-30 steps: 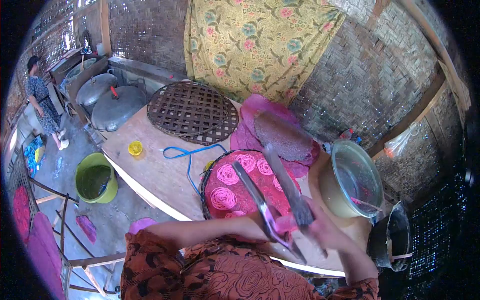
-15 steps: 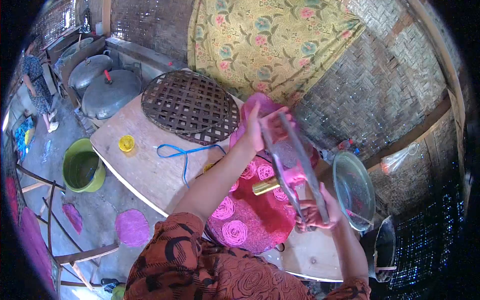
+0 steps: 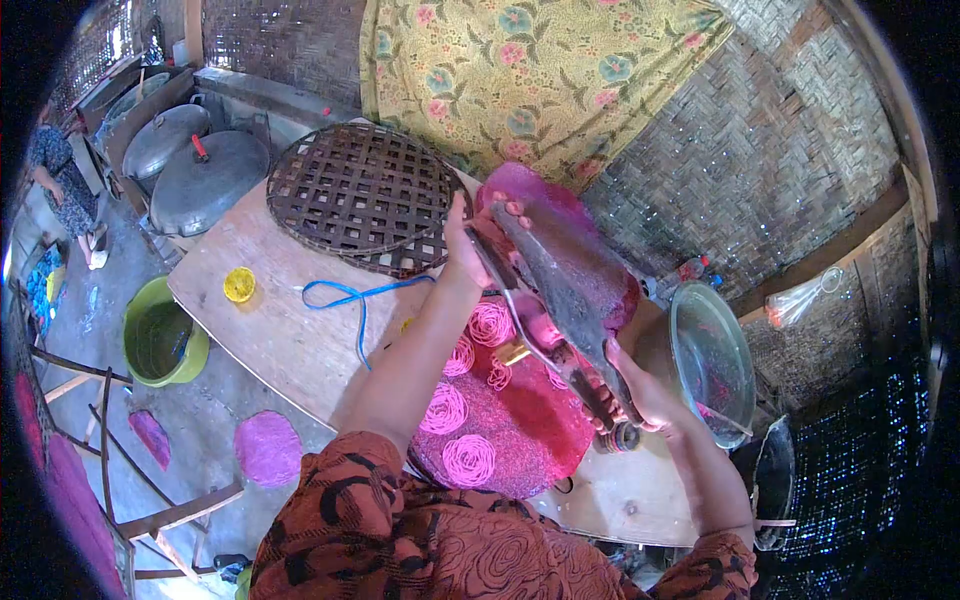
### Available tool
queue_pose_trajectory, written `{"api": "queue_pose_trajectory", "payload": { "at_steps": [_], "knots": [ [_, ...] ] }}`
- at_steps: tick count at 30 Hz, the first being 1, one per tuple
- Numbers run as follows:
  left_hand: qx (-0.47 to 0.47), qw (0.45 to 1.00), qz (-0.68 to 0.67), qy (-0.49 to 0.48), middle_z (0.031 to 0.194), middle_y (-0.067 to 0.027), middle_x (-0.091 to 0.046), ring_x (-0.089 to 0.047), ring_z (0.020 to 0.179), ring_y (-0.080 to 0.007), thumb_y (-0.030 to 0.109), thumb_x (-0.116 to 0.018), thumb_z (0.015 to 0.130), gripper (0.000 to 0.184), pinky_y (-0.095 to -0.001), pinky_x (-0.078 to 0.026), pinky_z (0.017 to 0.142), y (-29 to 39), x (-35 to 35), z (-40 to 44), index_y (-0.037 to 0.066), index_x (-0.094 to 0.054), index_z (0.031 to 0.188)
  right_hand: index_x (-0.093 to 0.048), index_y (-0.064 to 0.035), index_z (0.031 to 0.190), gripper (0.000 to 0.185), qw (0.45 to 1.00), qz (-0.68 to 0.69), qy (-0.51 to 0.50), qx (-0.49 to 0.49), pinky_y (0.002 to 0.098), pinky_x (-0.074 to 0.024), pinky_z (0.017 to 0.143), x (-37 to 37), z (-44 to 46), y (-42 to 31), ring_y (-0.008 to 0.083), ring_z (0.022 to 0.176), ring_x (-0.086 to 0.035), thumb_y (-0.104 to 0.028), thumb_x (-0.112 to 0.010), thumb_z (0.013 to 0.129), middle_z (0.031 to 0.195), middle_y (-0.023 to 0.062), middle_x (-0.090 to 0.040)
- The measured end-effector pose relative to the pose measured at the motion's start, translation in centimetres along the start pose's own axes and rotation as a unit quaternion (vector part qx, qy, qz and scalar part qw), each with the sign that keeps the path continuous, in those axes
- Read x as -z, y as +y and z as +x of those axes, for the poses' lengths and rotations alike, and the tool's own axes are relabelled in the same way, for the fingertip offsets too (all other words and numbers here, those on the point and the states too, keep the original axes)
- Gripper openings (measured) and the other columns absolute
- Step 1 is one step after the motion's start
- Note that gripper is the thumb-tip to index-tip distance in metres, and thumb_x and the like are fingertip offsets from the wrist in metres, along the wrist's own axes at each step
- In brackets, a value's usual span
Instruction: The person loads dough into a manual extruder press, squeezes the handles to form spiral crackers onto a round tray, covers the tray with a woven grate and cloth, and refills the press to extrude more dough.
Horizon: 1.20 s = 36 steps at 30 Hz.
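A two-handled hand press (image 3: 568, 275), with dark long bars and a gold cylinder (image 3: 513, 353), is held at a slant over the table. My left hand (image 3: 466, 245) is closed around its upper end. At its lower end, my right hand (image 3: 640, 392) grips the bars, its fingers curled beneath. Something pink shows between the bars. Pink strands (image 3: 499, 376) sit just under the cylinder. Coiled nests of pink strands (image 3: 468, 460) lie on a round red-pink sheet (image 3: 545, 455) below my hands.
The wooden table (image 3: 240, 330) carries a woven basket tray (image 3: 360, 195), blue ribbon (image 3: 350, 295) and yellow tub (image 3: 239, 285). A clear basin (image 3: 712, 365) stands right. On the floor are a green bucket (image 3: 165, 345) and pink discs (image 3: 267, 448). A person (image 3: 68, 185) stands far left.
The press has turned so a bar's broad face shows, and the bars look closer together. The cylinder has shifted left and up slightly, with pink strands now beneath it. My view has shifted slightly.
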<state>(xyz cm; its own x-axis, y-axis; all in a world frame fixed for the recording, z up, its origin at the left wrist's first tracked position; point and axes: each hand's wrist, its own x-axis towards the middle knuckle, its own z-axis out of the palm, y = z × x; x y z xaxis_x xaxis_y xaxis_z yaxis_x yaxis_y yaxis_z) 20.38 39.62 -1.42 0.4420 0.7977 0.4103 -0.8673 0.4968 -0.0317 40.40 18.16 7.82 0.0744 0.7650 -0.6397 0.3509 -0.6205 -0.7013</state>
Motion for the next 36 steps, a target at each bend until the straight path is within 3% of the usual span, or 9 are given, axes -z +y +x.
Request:
{"api": "queue_pose_trajectory", "payload": {
  "at_steps": [3, 7, 9, 11, 15, 16, 20, 28, 36],
  "knots": [
    [-0.004, 1.0, -0.013, -0.011, 0.085, -0.0069, -0.055, -0.055, 0.083, -0.0281, 0.064, -0.034, 0.085, 0.054, -0.0385, -0.045, 0.074, -0.4, -1.5, -1.0, 0.014, -0.054, 0.091, -0.054, -0.0085, 0.11, 0.071, 0.999, -0.004, -0.04, -0.037, 0.0325, -0.0458, 0.05, -0.8, -3.6, -2.0, 0.0192, 0.058, -0.057, -0.071, -0.031, 0.085, 0.076, 0.0116, -0.059],
    [-0.029, 0.999, 0.012, 0.041, 0.083, -0.0078, -0.054, -0.054, 0.084, -0.0282, 0.064, -0.033, 0.085, 0.055, -0.0379, -0.044, 0.072, -1.8, -1.7, -1.2, 0.013, -0.052, 0.089, -0.056, -0.0082, 0.107, 0.069, 0.999, -0.006, -0.047, -0.018, 0.0309, -0.0456, 0.047, 0.8, -3.8, -1.3, 0.0187, 0.052, -0.056, -0.068, -0.03, 0.087, 0.069, 0.0091, -0.057],
    [-0.024, 0.999, -0.021, -0.014, 0.082, -0.0075, -0.054, -0.054, 0.082, -0.0281, 0.064, -0.031, 0.086, 0.055, -0.0371, -0.043, 0.071, -1.9, -1.2, -0.1, 0.013, -0.052, 0.088, -0.056, -0.0081, 0.107, 0.068, 0.999, -0.012, -0.042, -0.005, 0.0311, -0.0456, 0.046, 0.4, -3.8, -2.1, 0.0183, 0.051, -0.055, -0.068, -0.031, 0.086, 0.069, 0.0088, -0.058],
    [-0.022, 0.999, -0.016, -0.02, 0.082, -0.0074, -0.054, -0.053, 0.081, -0.0282, 0.064, -0.029, 0.086, 0.055, -0.037, -0.043, 0.071, -1.2, -0.9, 0.4, 0.014, -0.052, 0.088, -0.054, -0.0022, 0.111, 0.079, 0.997, -0.073, 0.008, 0.031, 0.0319, -0.0453, 0.055, -0.2, -3.4, -2.2, 0.0203, 0.061, -0.059, -0.073, -0.034, 0.083, 0.079, 0.0148, -0.06],
    [-0.016, 0.999, 0.03, 0.009, 0.083, -0.0065, -0.055, -0.054, 0.082, -0.027, 0.067, -0.029, 0.085, 0.057, -0.0354, -0.045, 0.064, 0.1, -1.8, -0.9, 0.017, -0.054, 0.088, -0.054, -0.0042, 0.11, 0.075, 0.999, 0.002, -0.043, -0.01, 0.0327, -0.0459, 0.049, -0.9, -1.7, -0.3, 0.0224, 0.057, -0.059, -0.072, -0.037, 0.082, 0.081, 0.0159, -0.059],
    [-0.026, 0.998, 0.036, 0.042, 0.08, -0.0067, -0.054, -0.053, 0.08, -0.0262, 0.063, -0.032, 0.087, 0.053, -0.0371, -0.045, 0.069, -0.1, -2.1, -1.7, 0.015, -0.054, 0.088, -0.056, -0.0055, 0.1, 0.07, 0.999, 0.008, -0.006, -0.031, 0.0321, -0.0412, 0.04, -1.3, -2.4, -0.2, 0.017, 0.049, -0.054, -0.071, -0.037, 0.083, 0.066, 0.0085, -0.056],
    [-0.053, 0.991, 0.025, 0.117, 0.076, -0.0071, -0.054, -0.052, 0.075, -0.0266, 0.058, -0.038, 0.087, 0.048, -0.0389, -0.044, 0.073, -1.8, -0.5, -2.4, 0.012, -0.054, 0.089, -0.054, -0.0061, 0.094, 0.066, 1.0, 0.013, -0.018, 0.007, 0.03, -0.039, 0.037, -0.6, -2.9, 0.3, 0.0168, 0.044, -0.051, -0.069, -0.036, 0.084, 0.058, 0.0066, -0.053],
    [-0.006, 0.998, 0.029, 0.052, 0.076, -0.0042, -0.051, -0.052, 0.077, -0.0243, 0.056, -0.042, 0.087, 0.043, -0.0395, -0.044, 0.072, 0.4, 4.9, -0.7, 0.014, -0.05, 0.086, -0.054, -0.0051, 0.097, 0.069, 0.999, -0.005, -0.038, 0.036, 0.029, -0.045, 0.045, -1.3, 3.7, 3.8, 0.0167, 0.049, -0.055, -0.071, -0.036, 0.083, 0.066, 0.0086, -0.058],
    [-0.029, 0.997, 0.058, 0.033, 0.074, -0.0066, -0.048, -0.05, 0.075, -0.0265, 0.059, -0.036, 0.087, 0.052, -0.0419, -0.04, 0.079, -0.6, -3.6, -3.0, 0.009, -0.048, 0.081, -0.051, -0.0033, 0.111, 0.074, 0.98, 0.077, -0.181, 0.03, 0.032, -0.0473, 0.055, -0.1, -2.0, 2.5, 0.0225, 0.064, -0.06, -0.069, -0.028, 0.086, 0.079, 0.0144, -0.062]
  ]
}}
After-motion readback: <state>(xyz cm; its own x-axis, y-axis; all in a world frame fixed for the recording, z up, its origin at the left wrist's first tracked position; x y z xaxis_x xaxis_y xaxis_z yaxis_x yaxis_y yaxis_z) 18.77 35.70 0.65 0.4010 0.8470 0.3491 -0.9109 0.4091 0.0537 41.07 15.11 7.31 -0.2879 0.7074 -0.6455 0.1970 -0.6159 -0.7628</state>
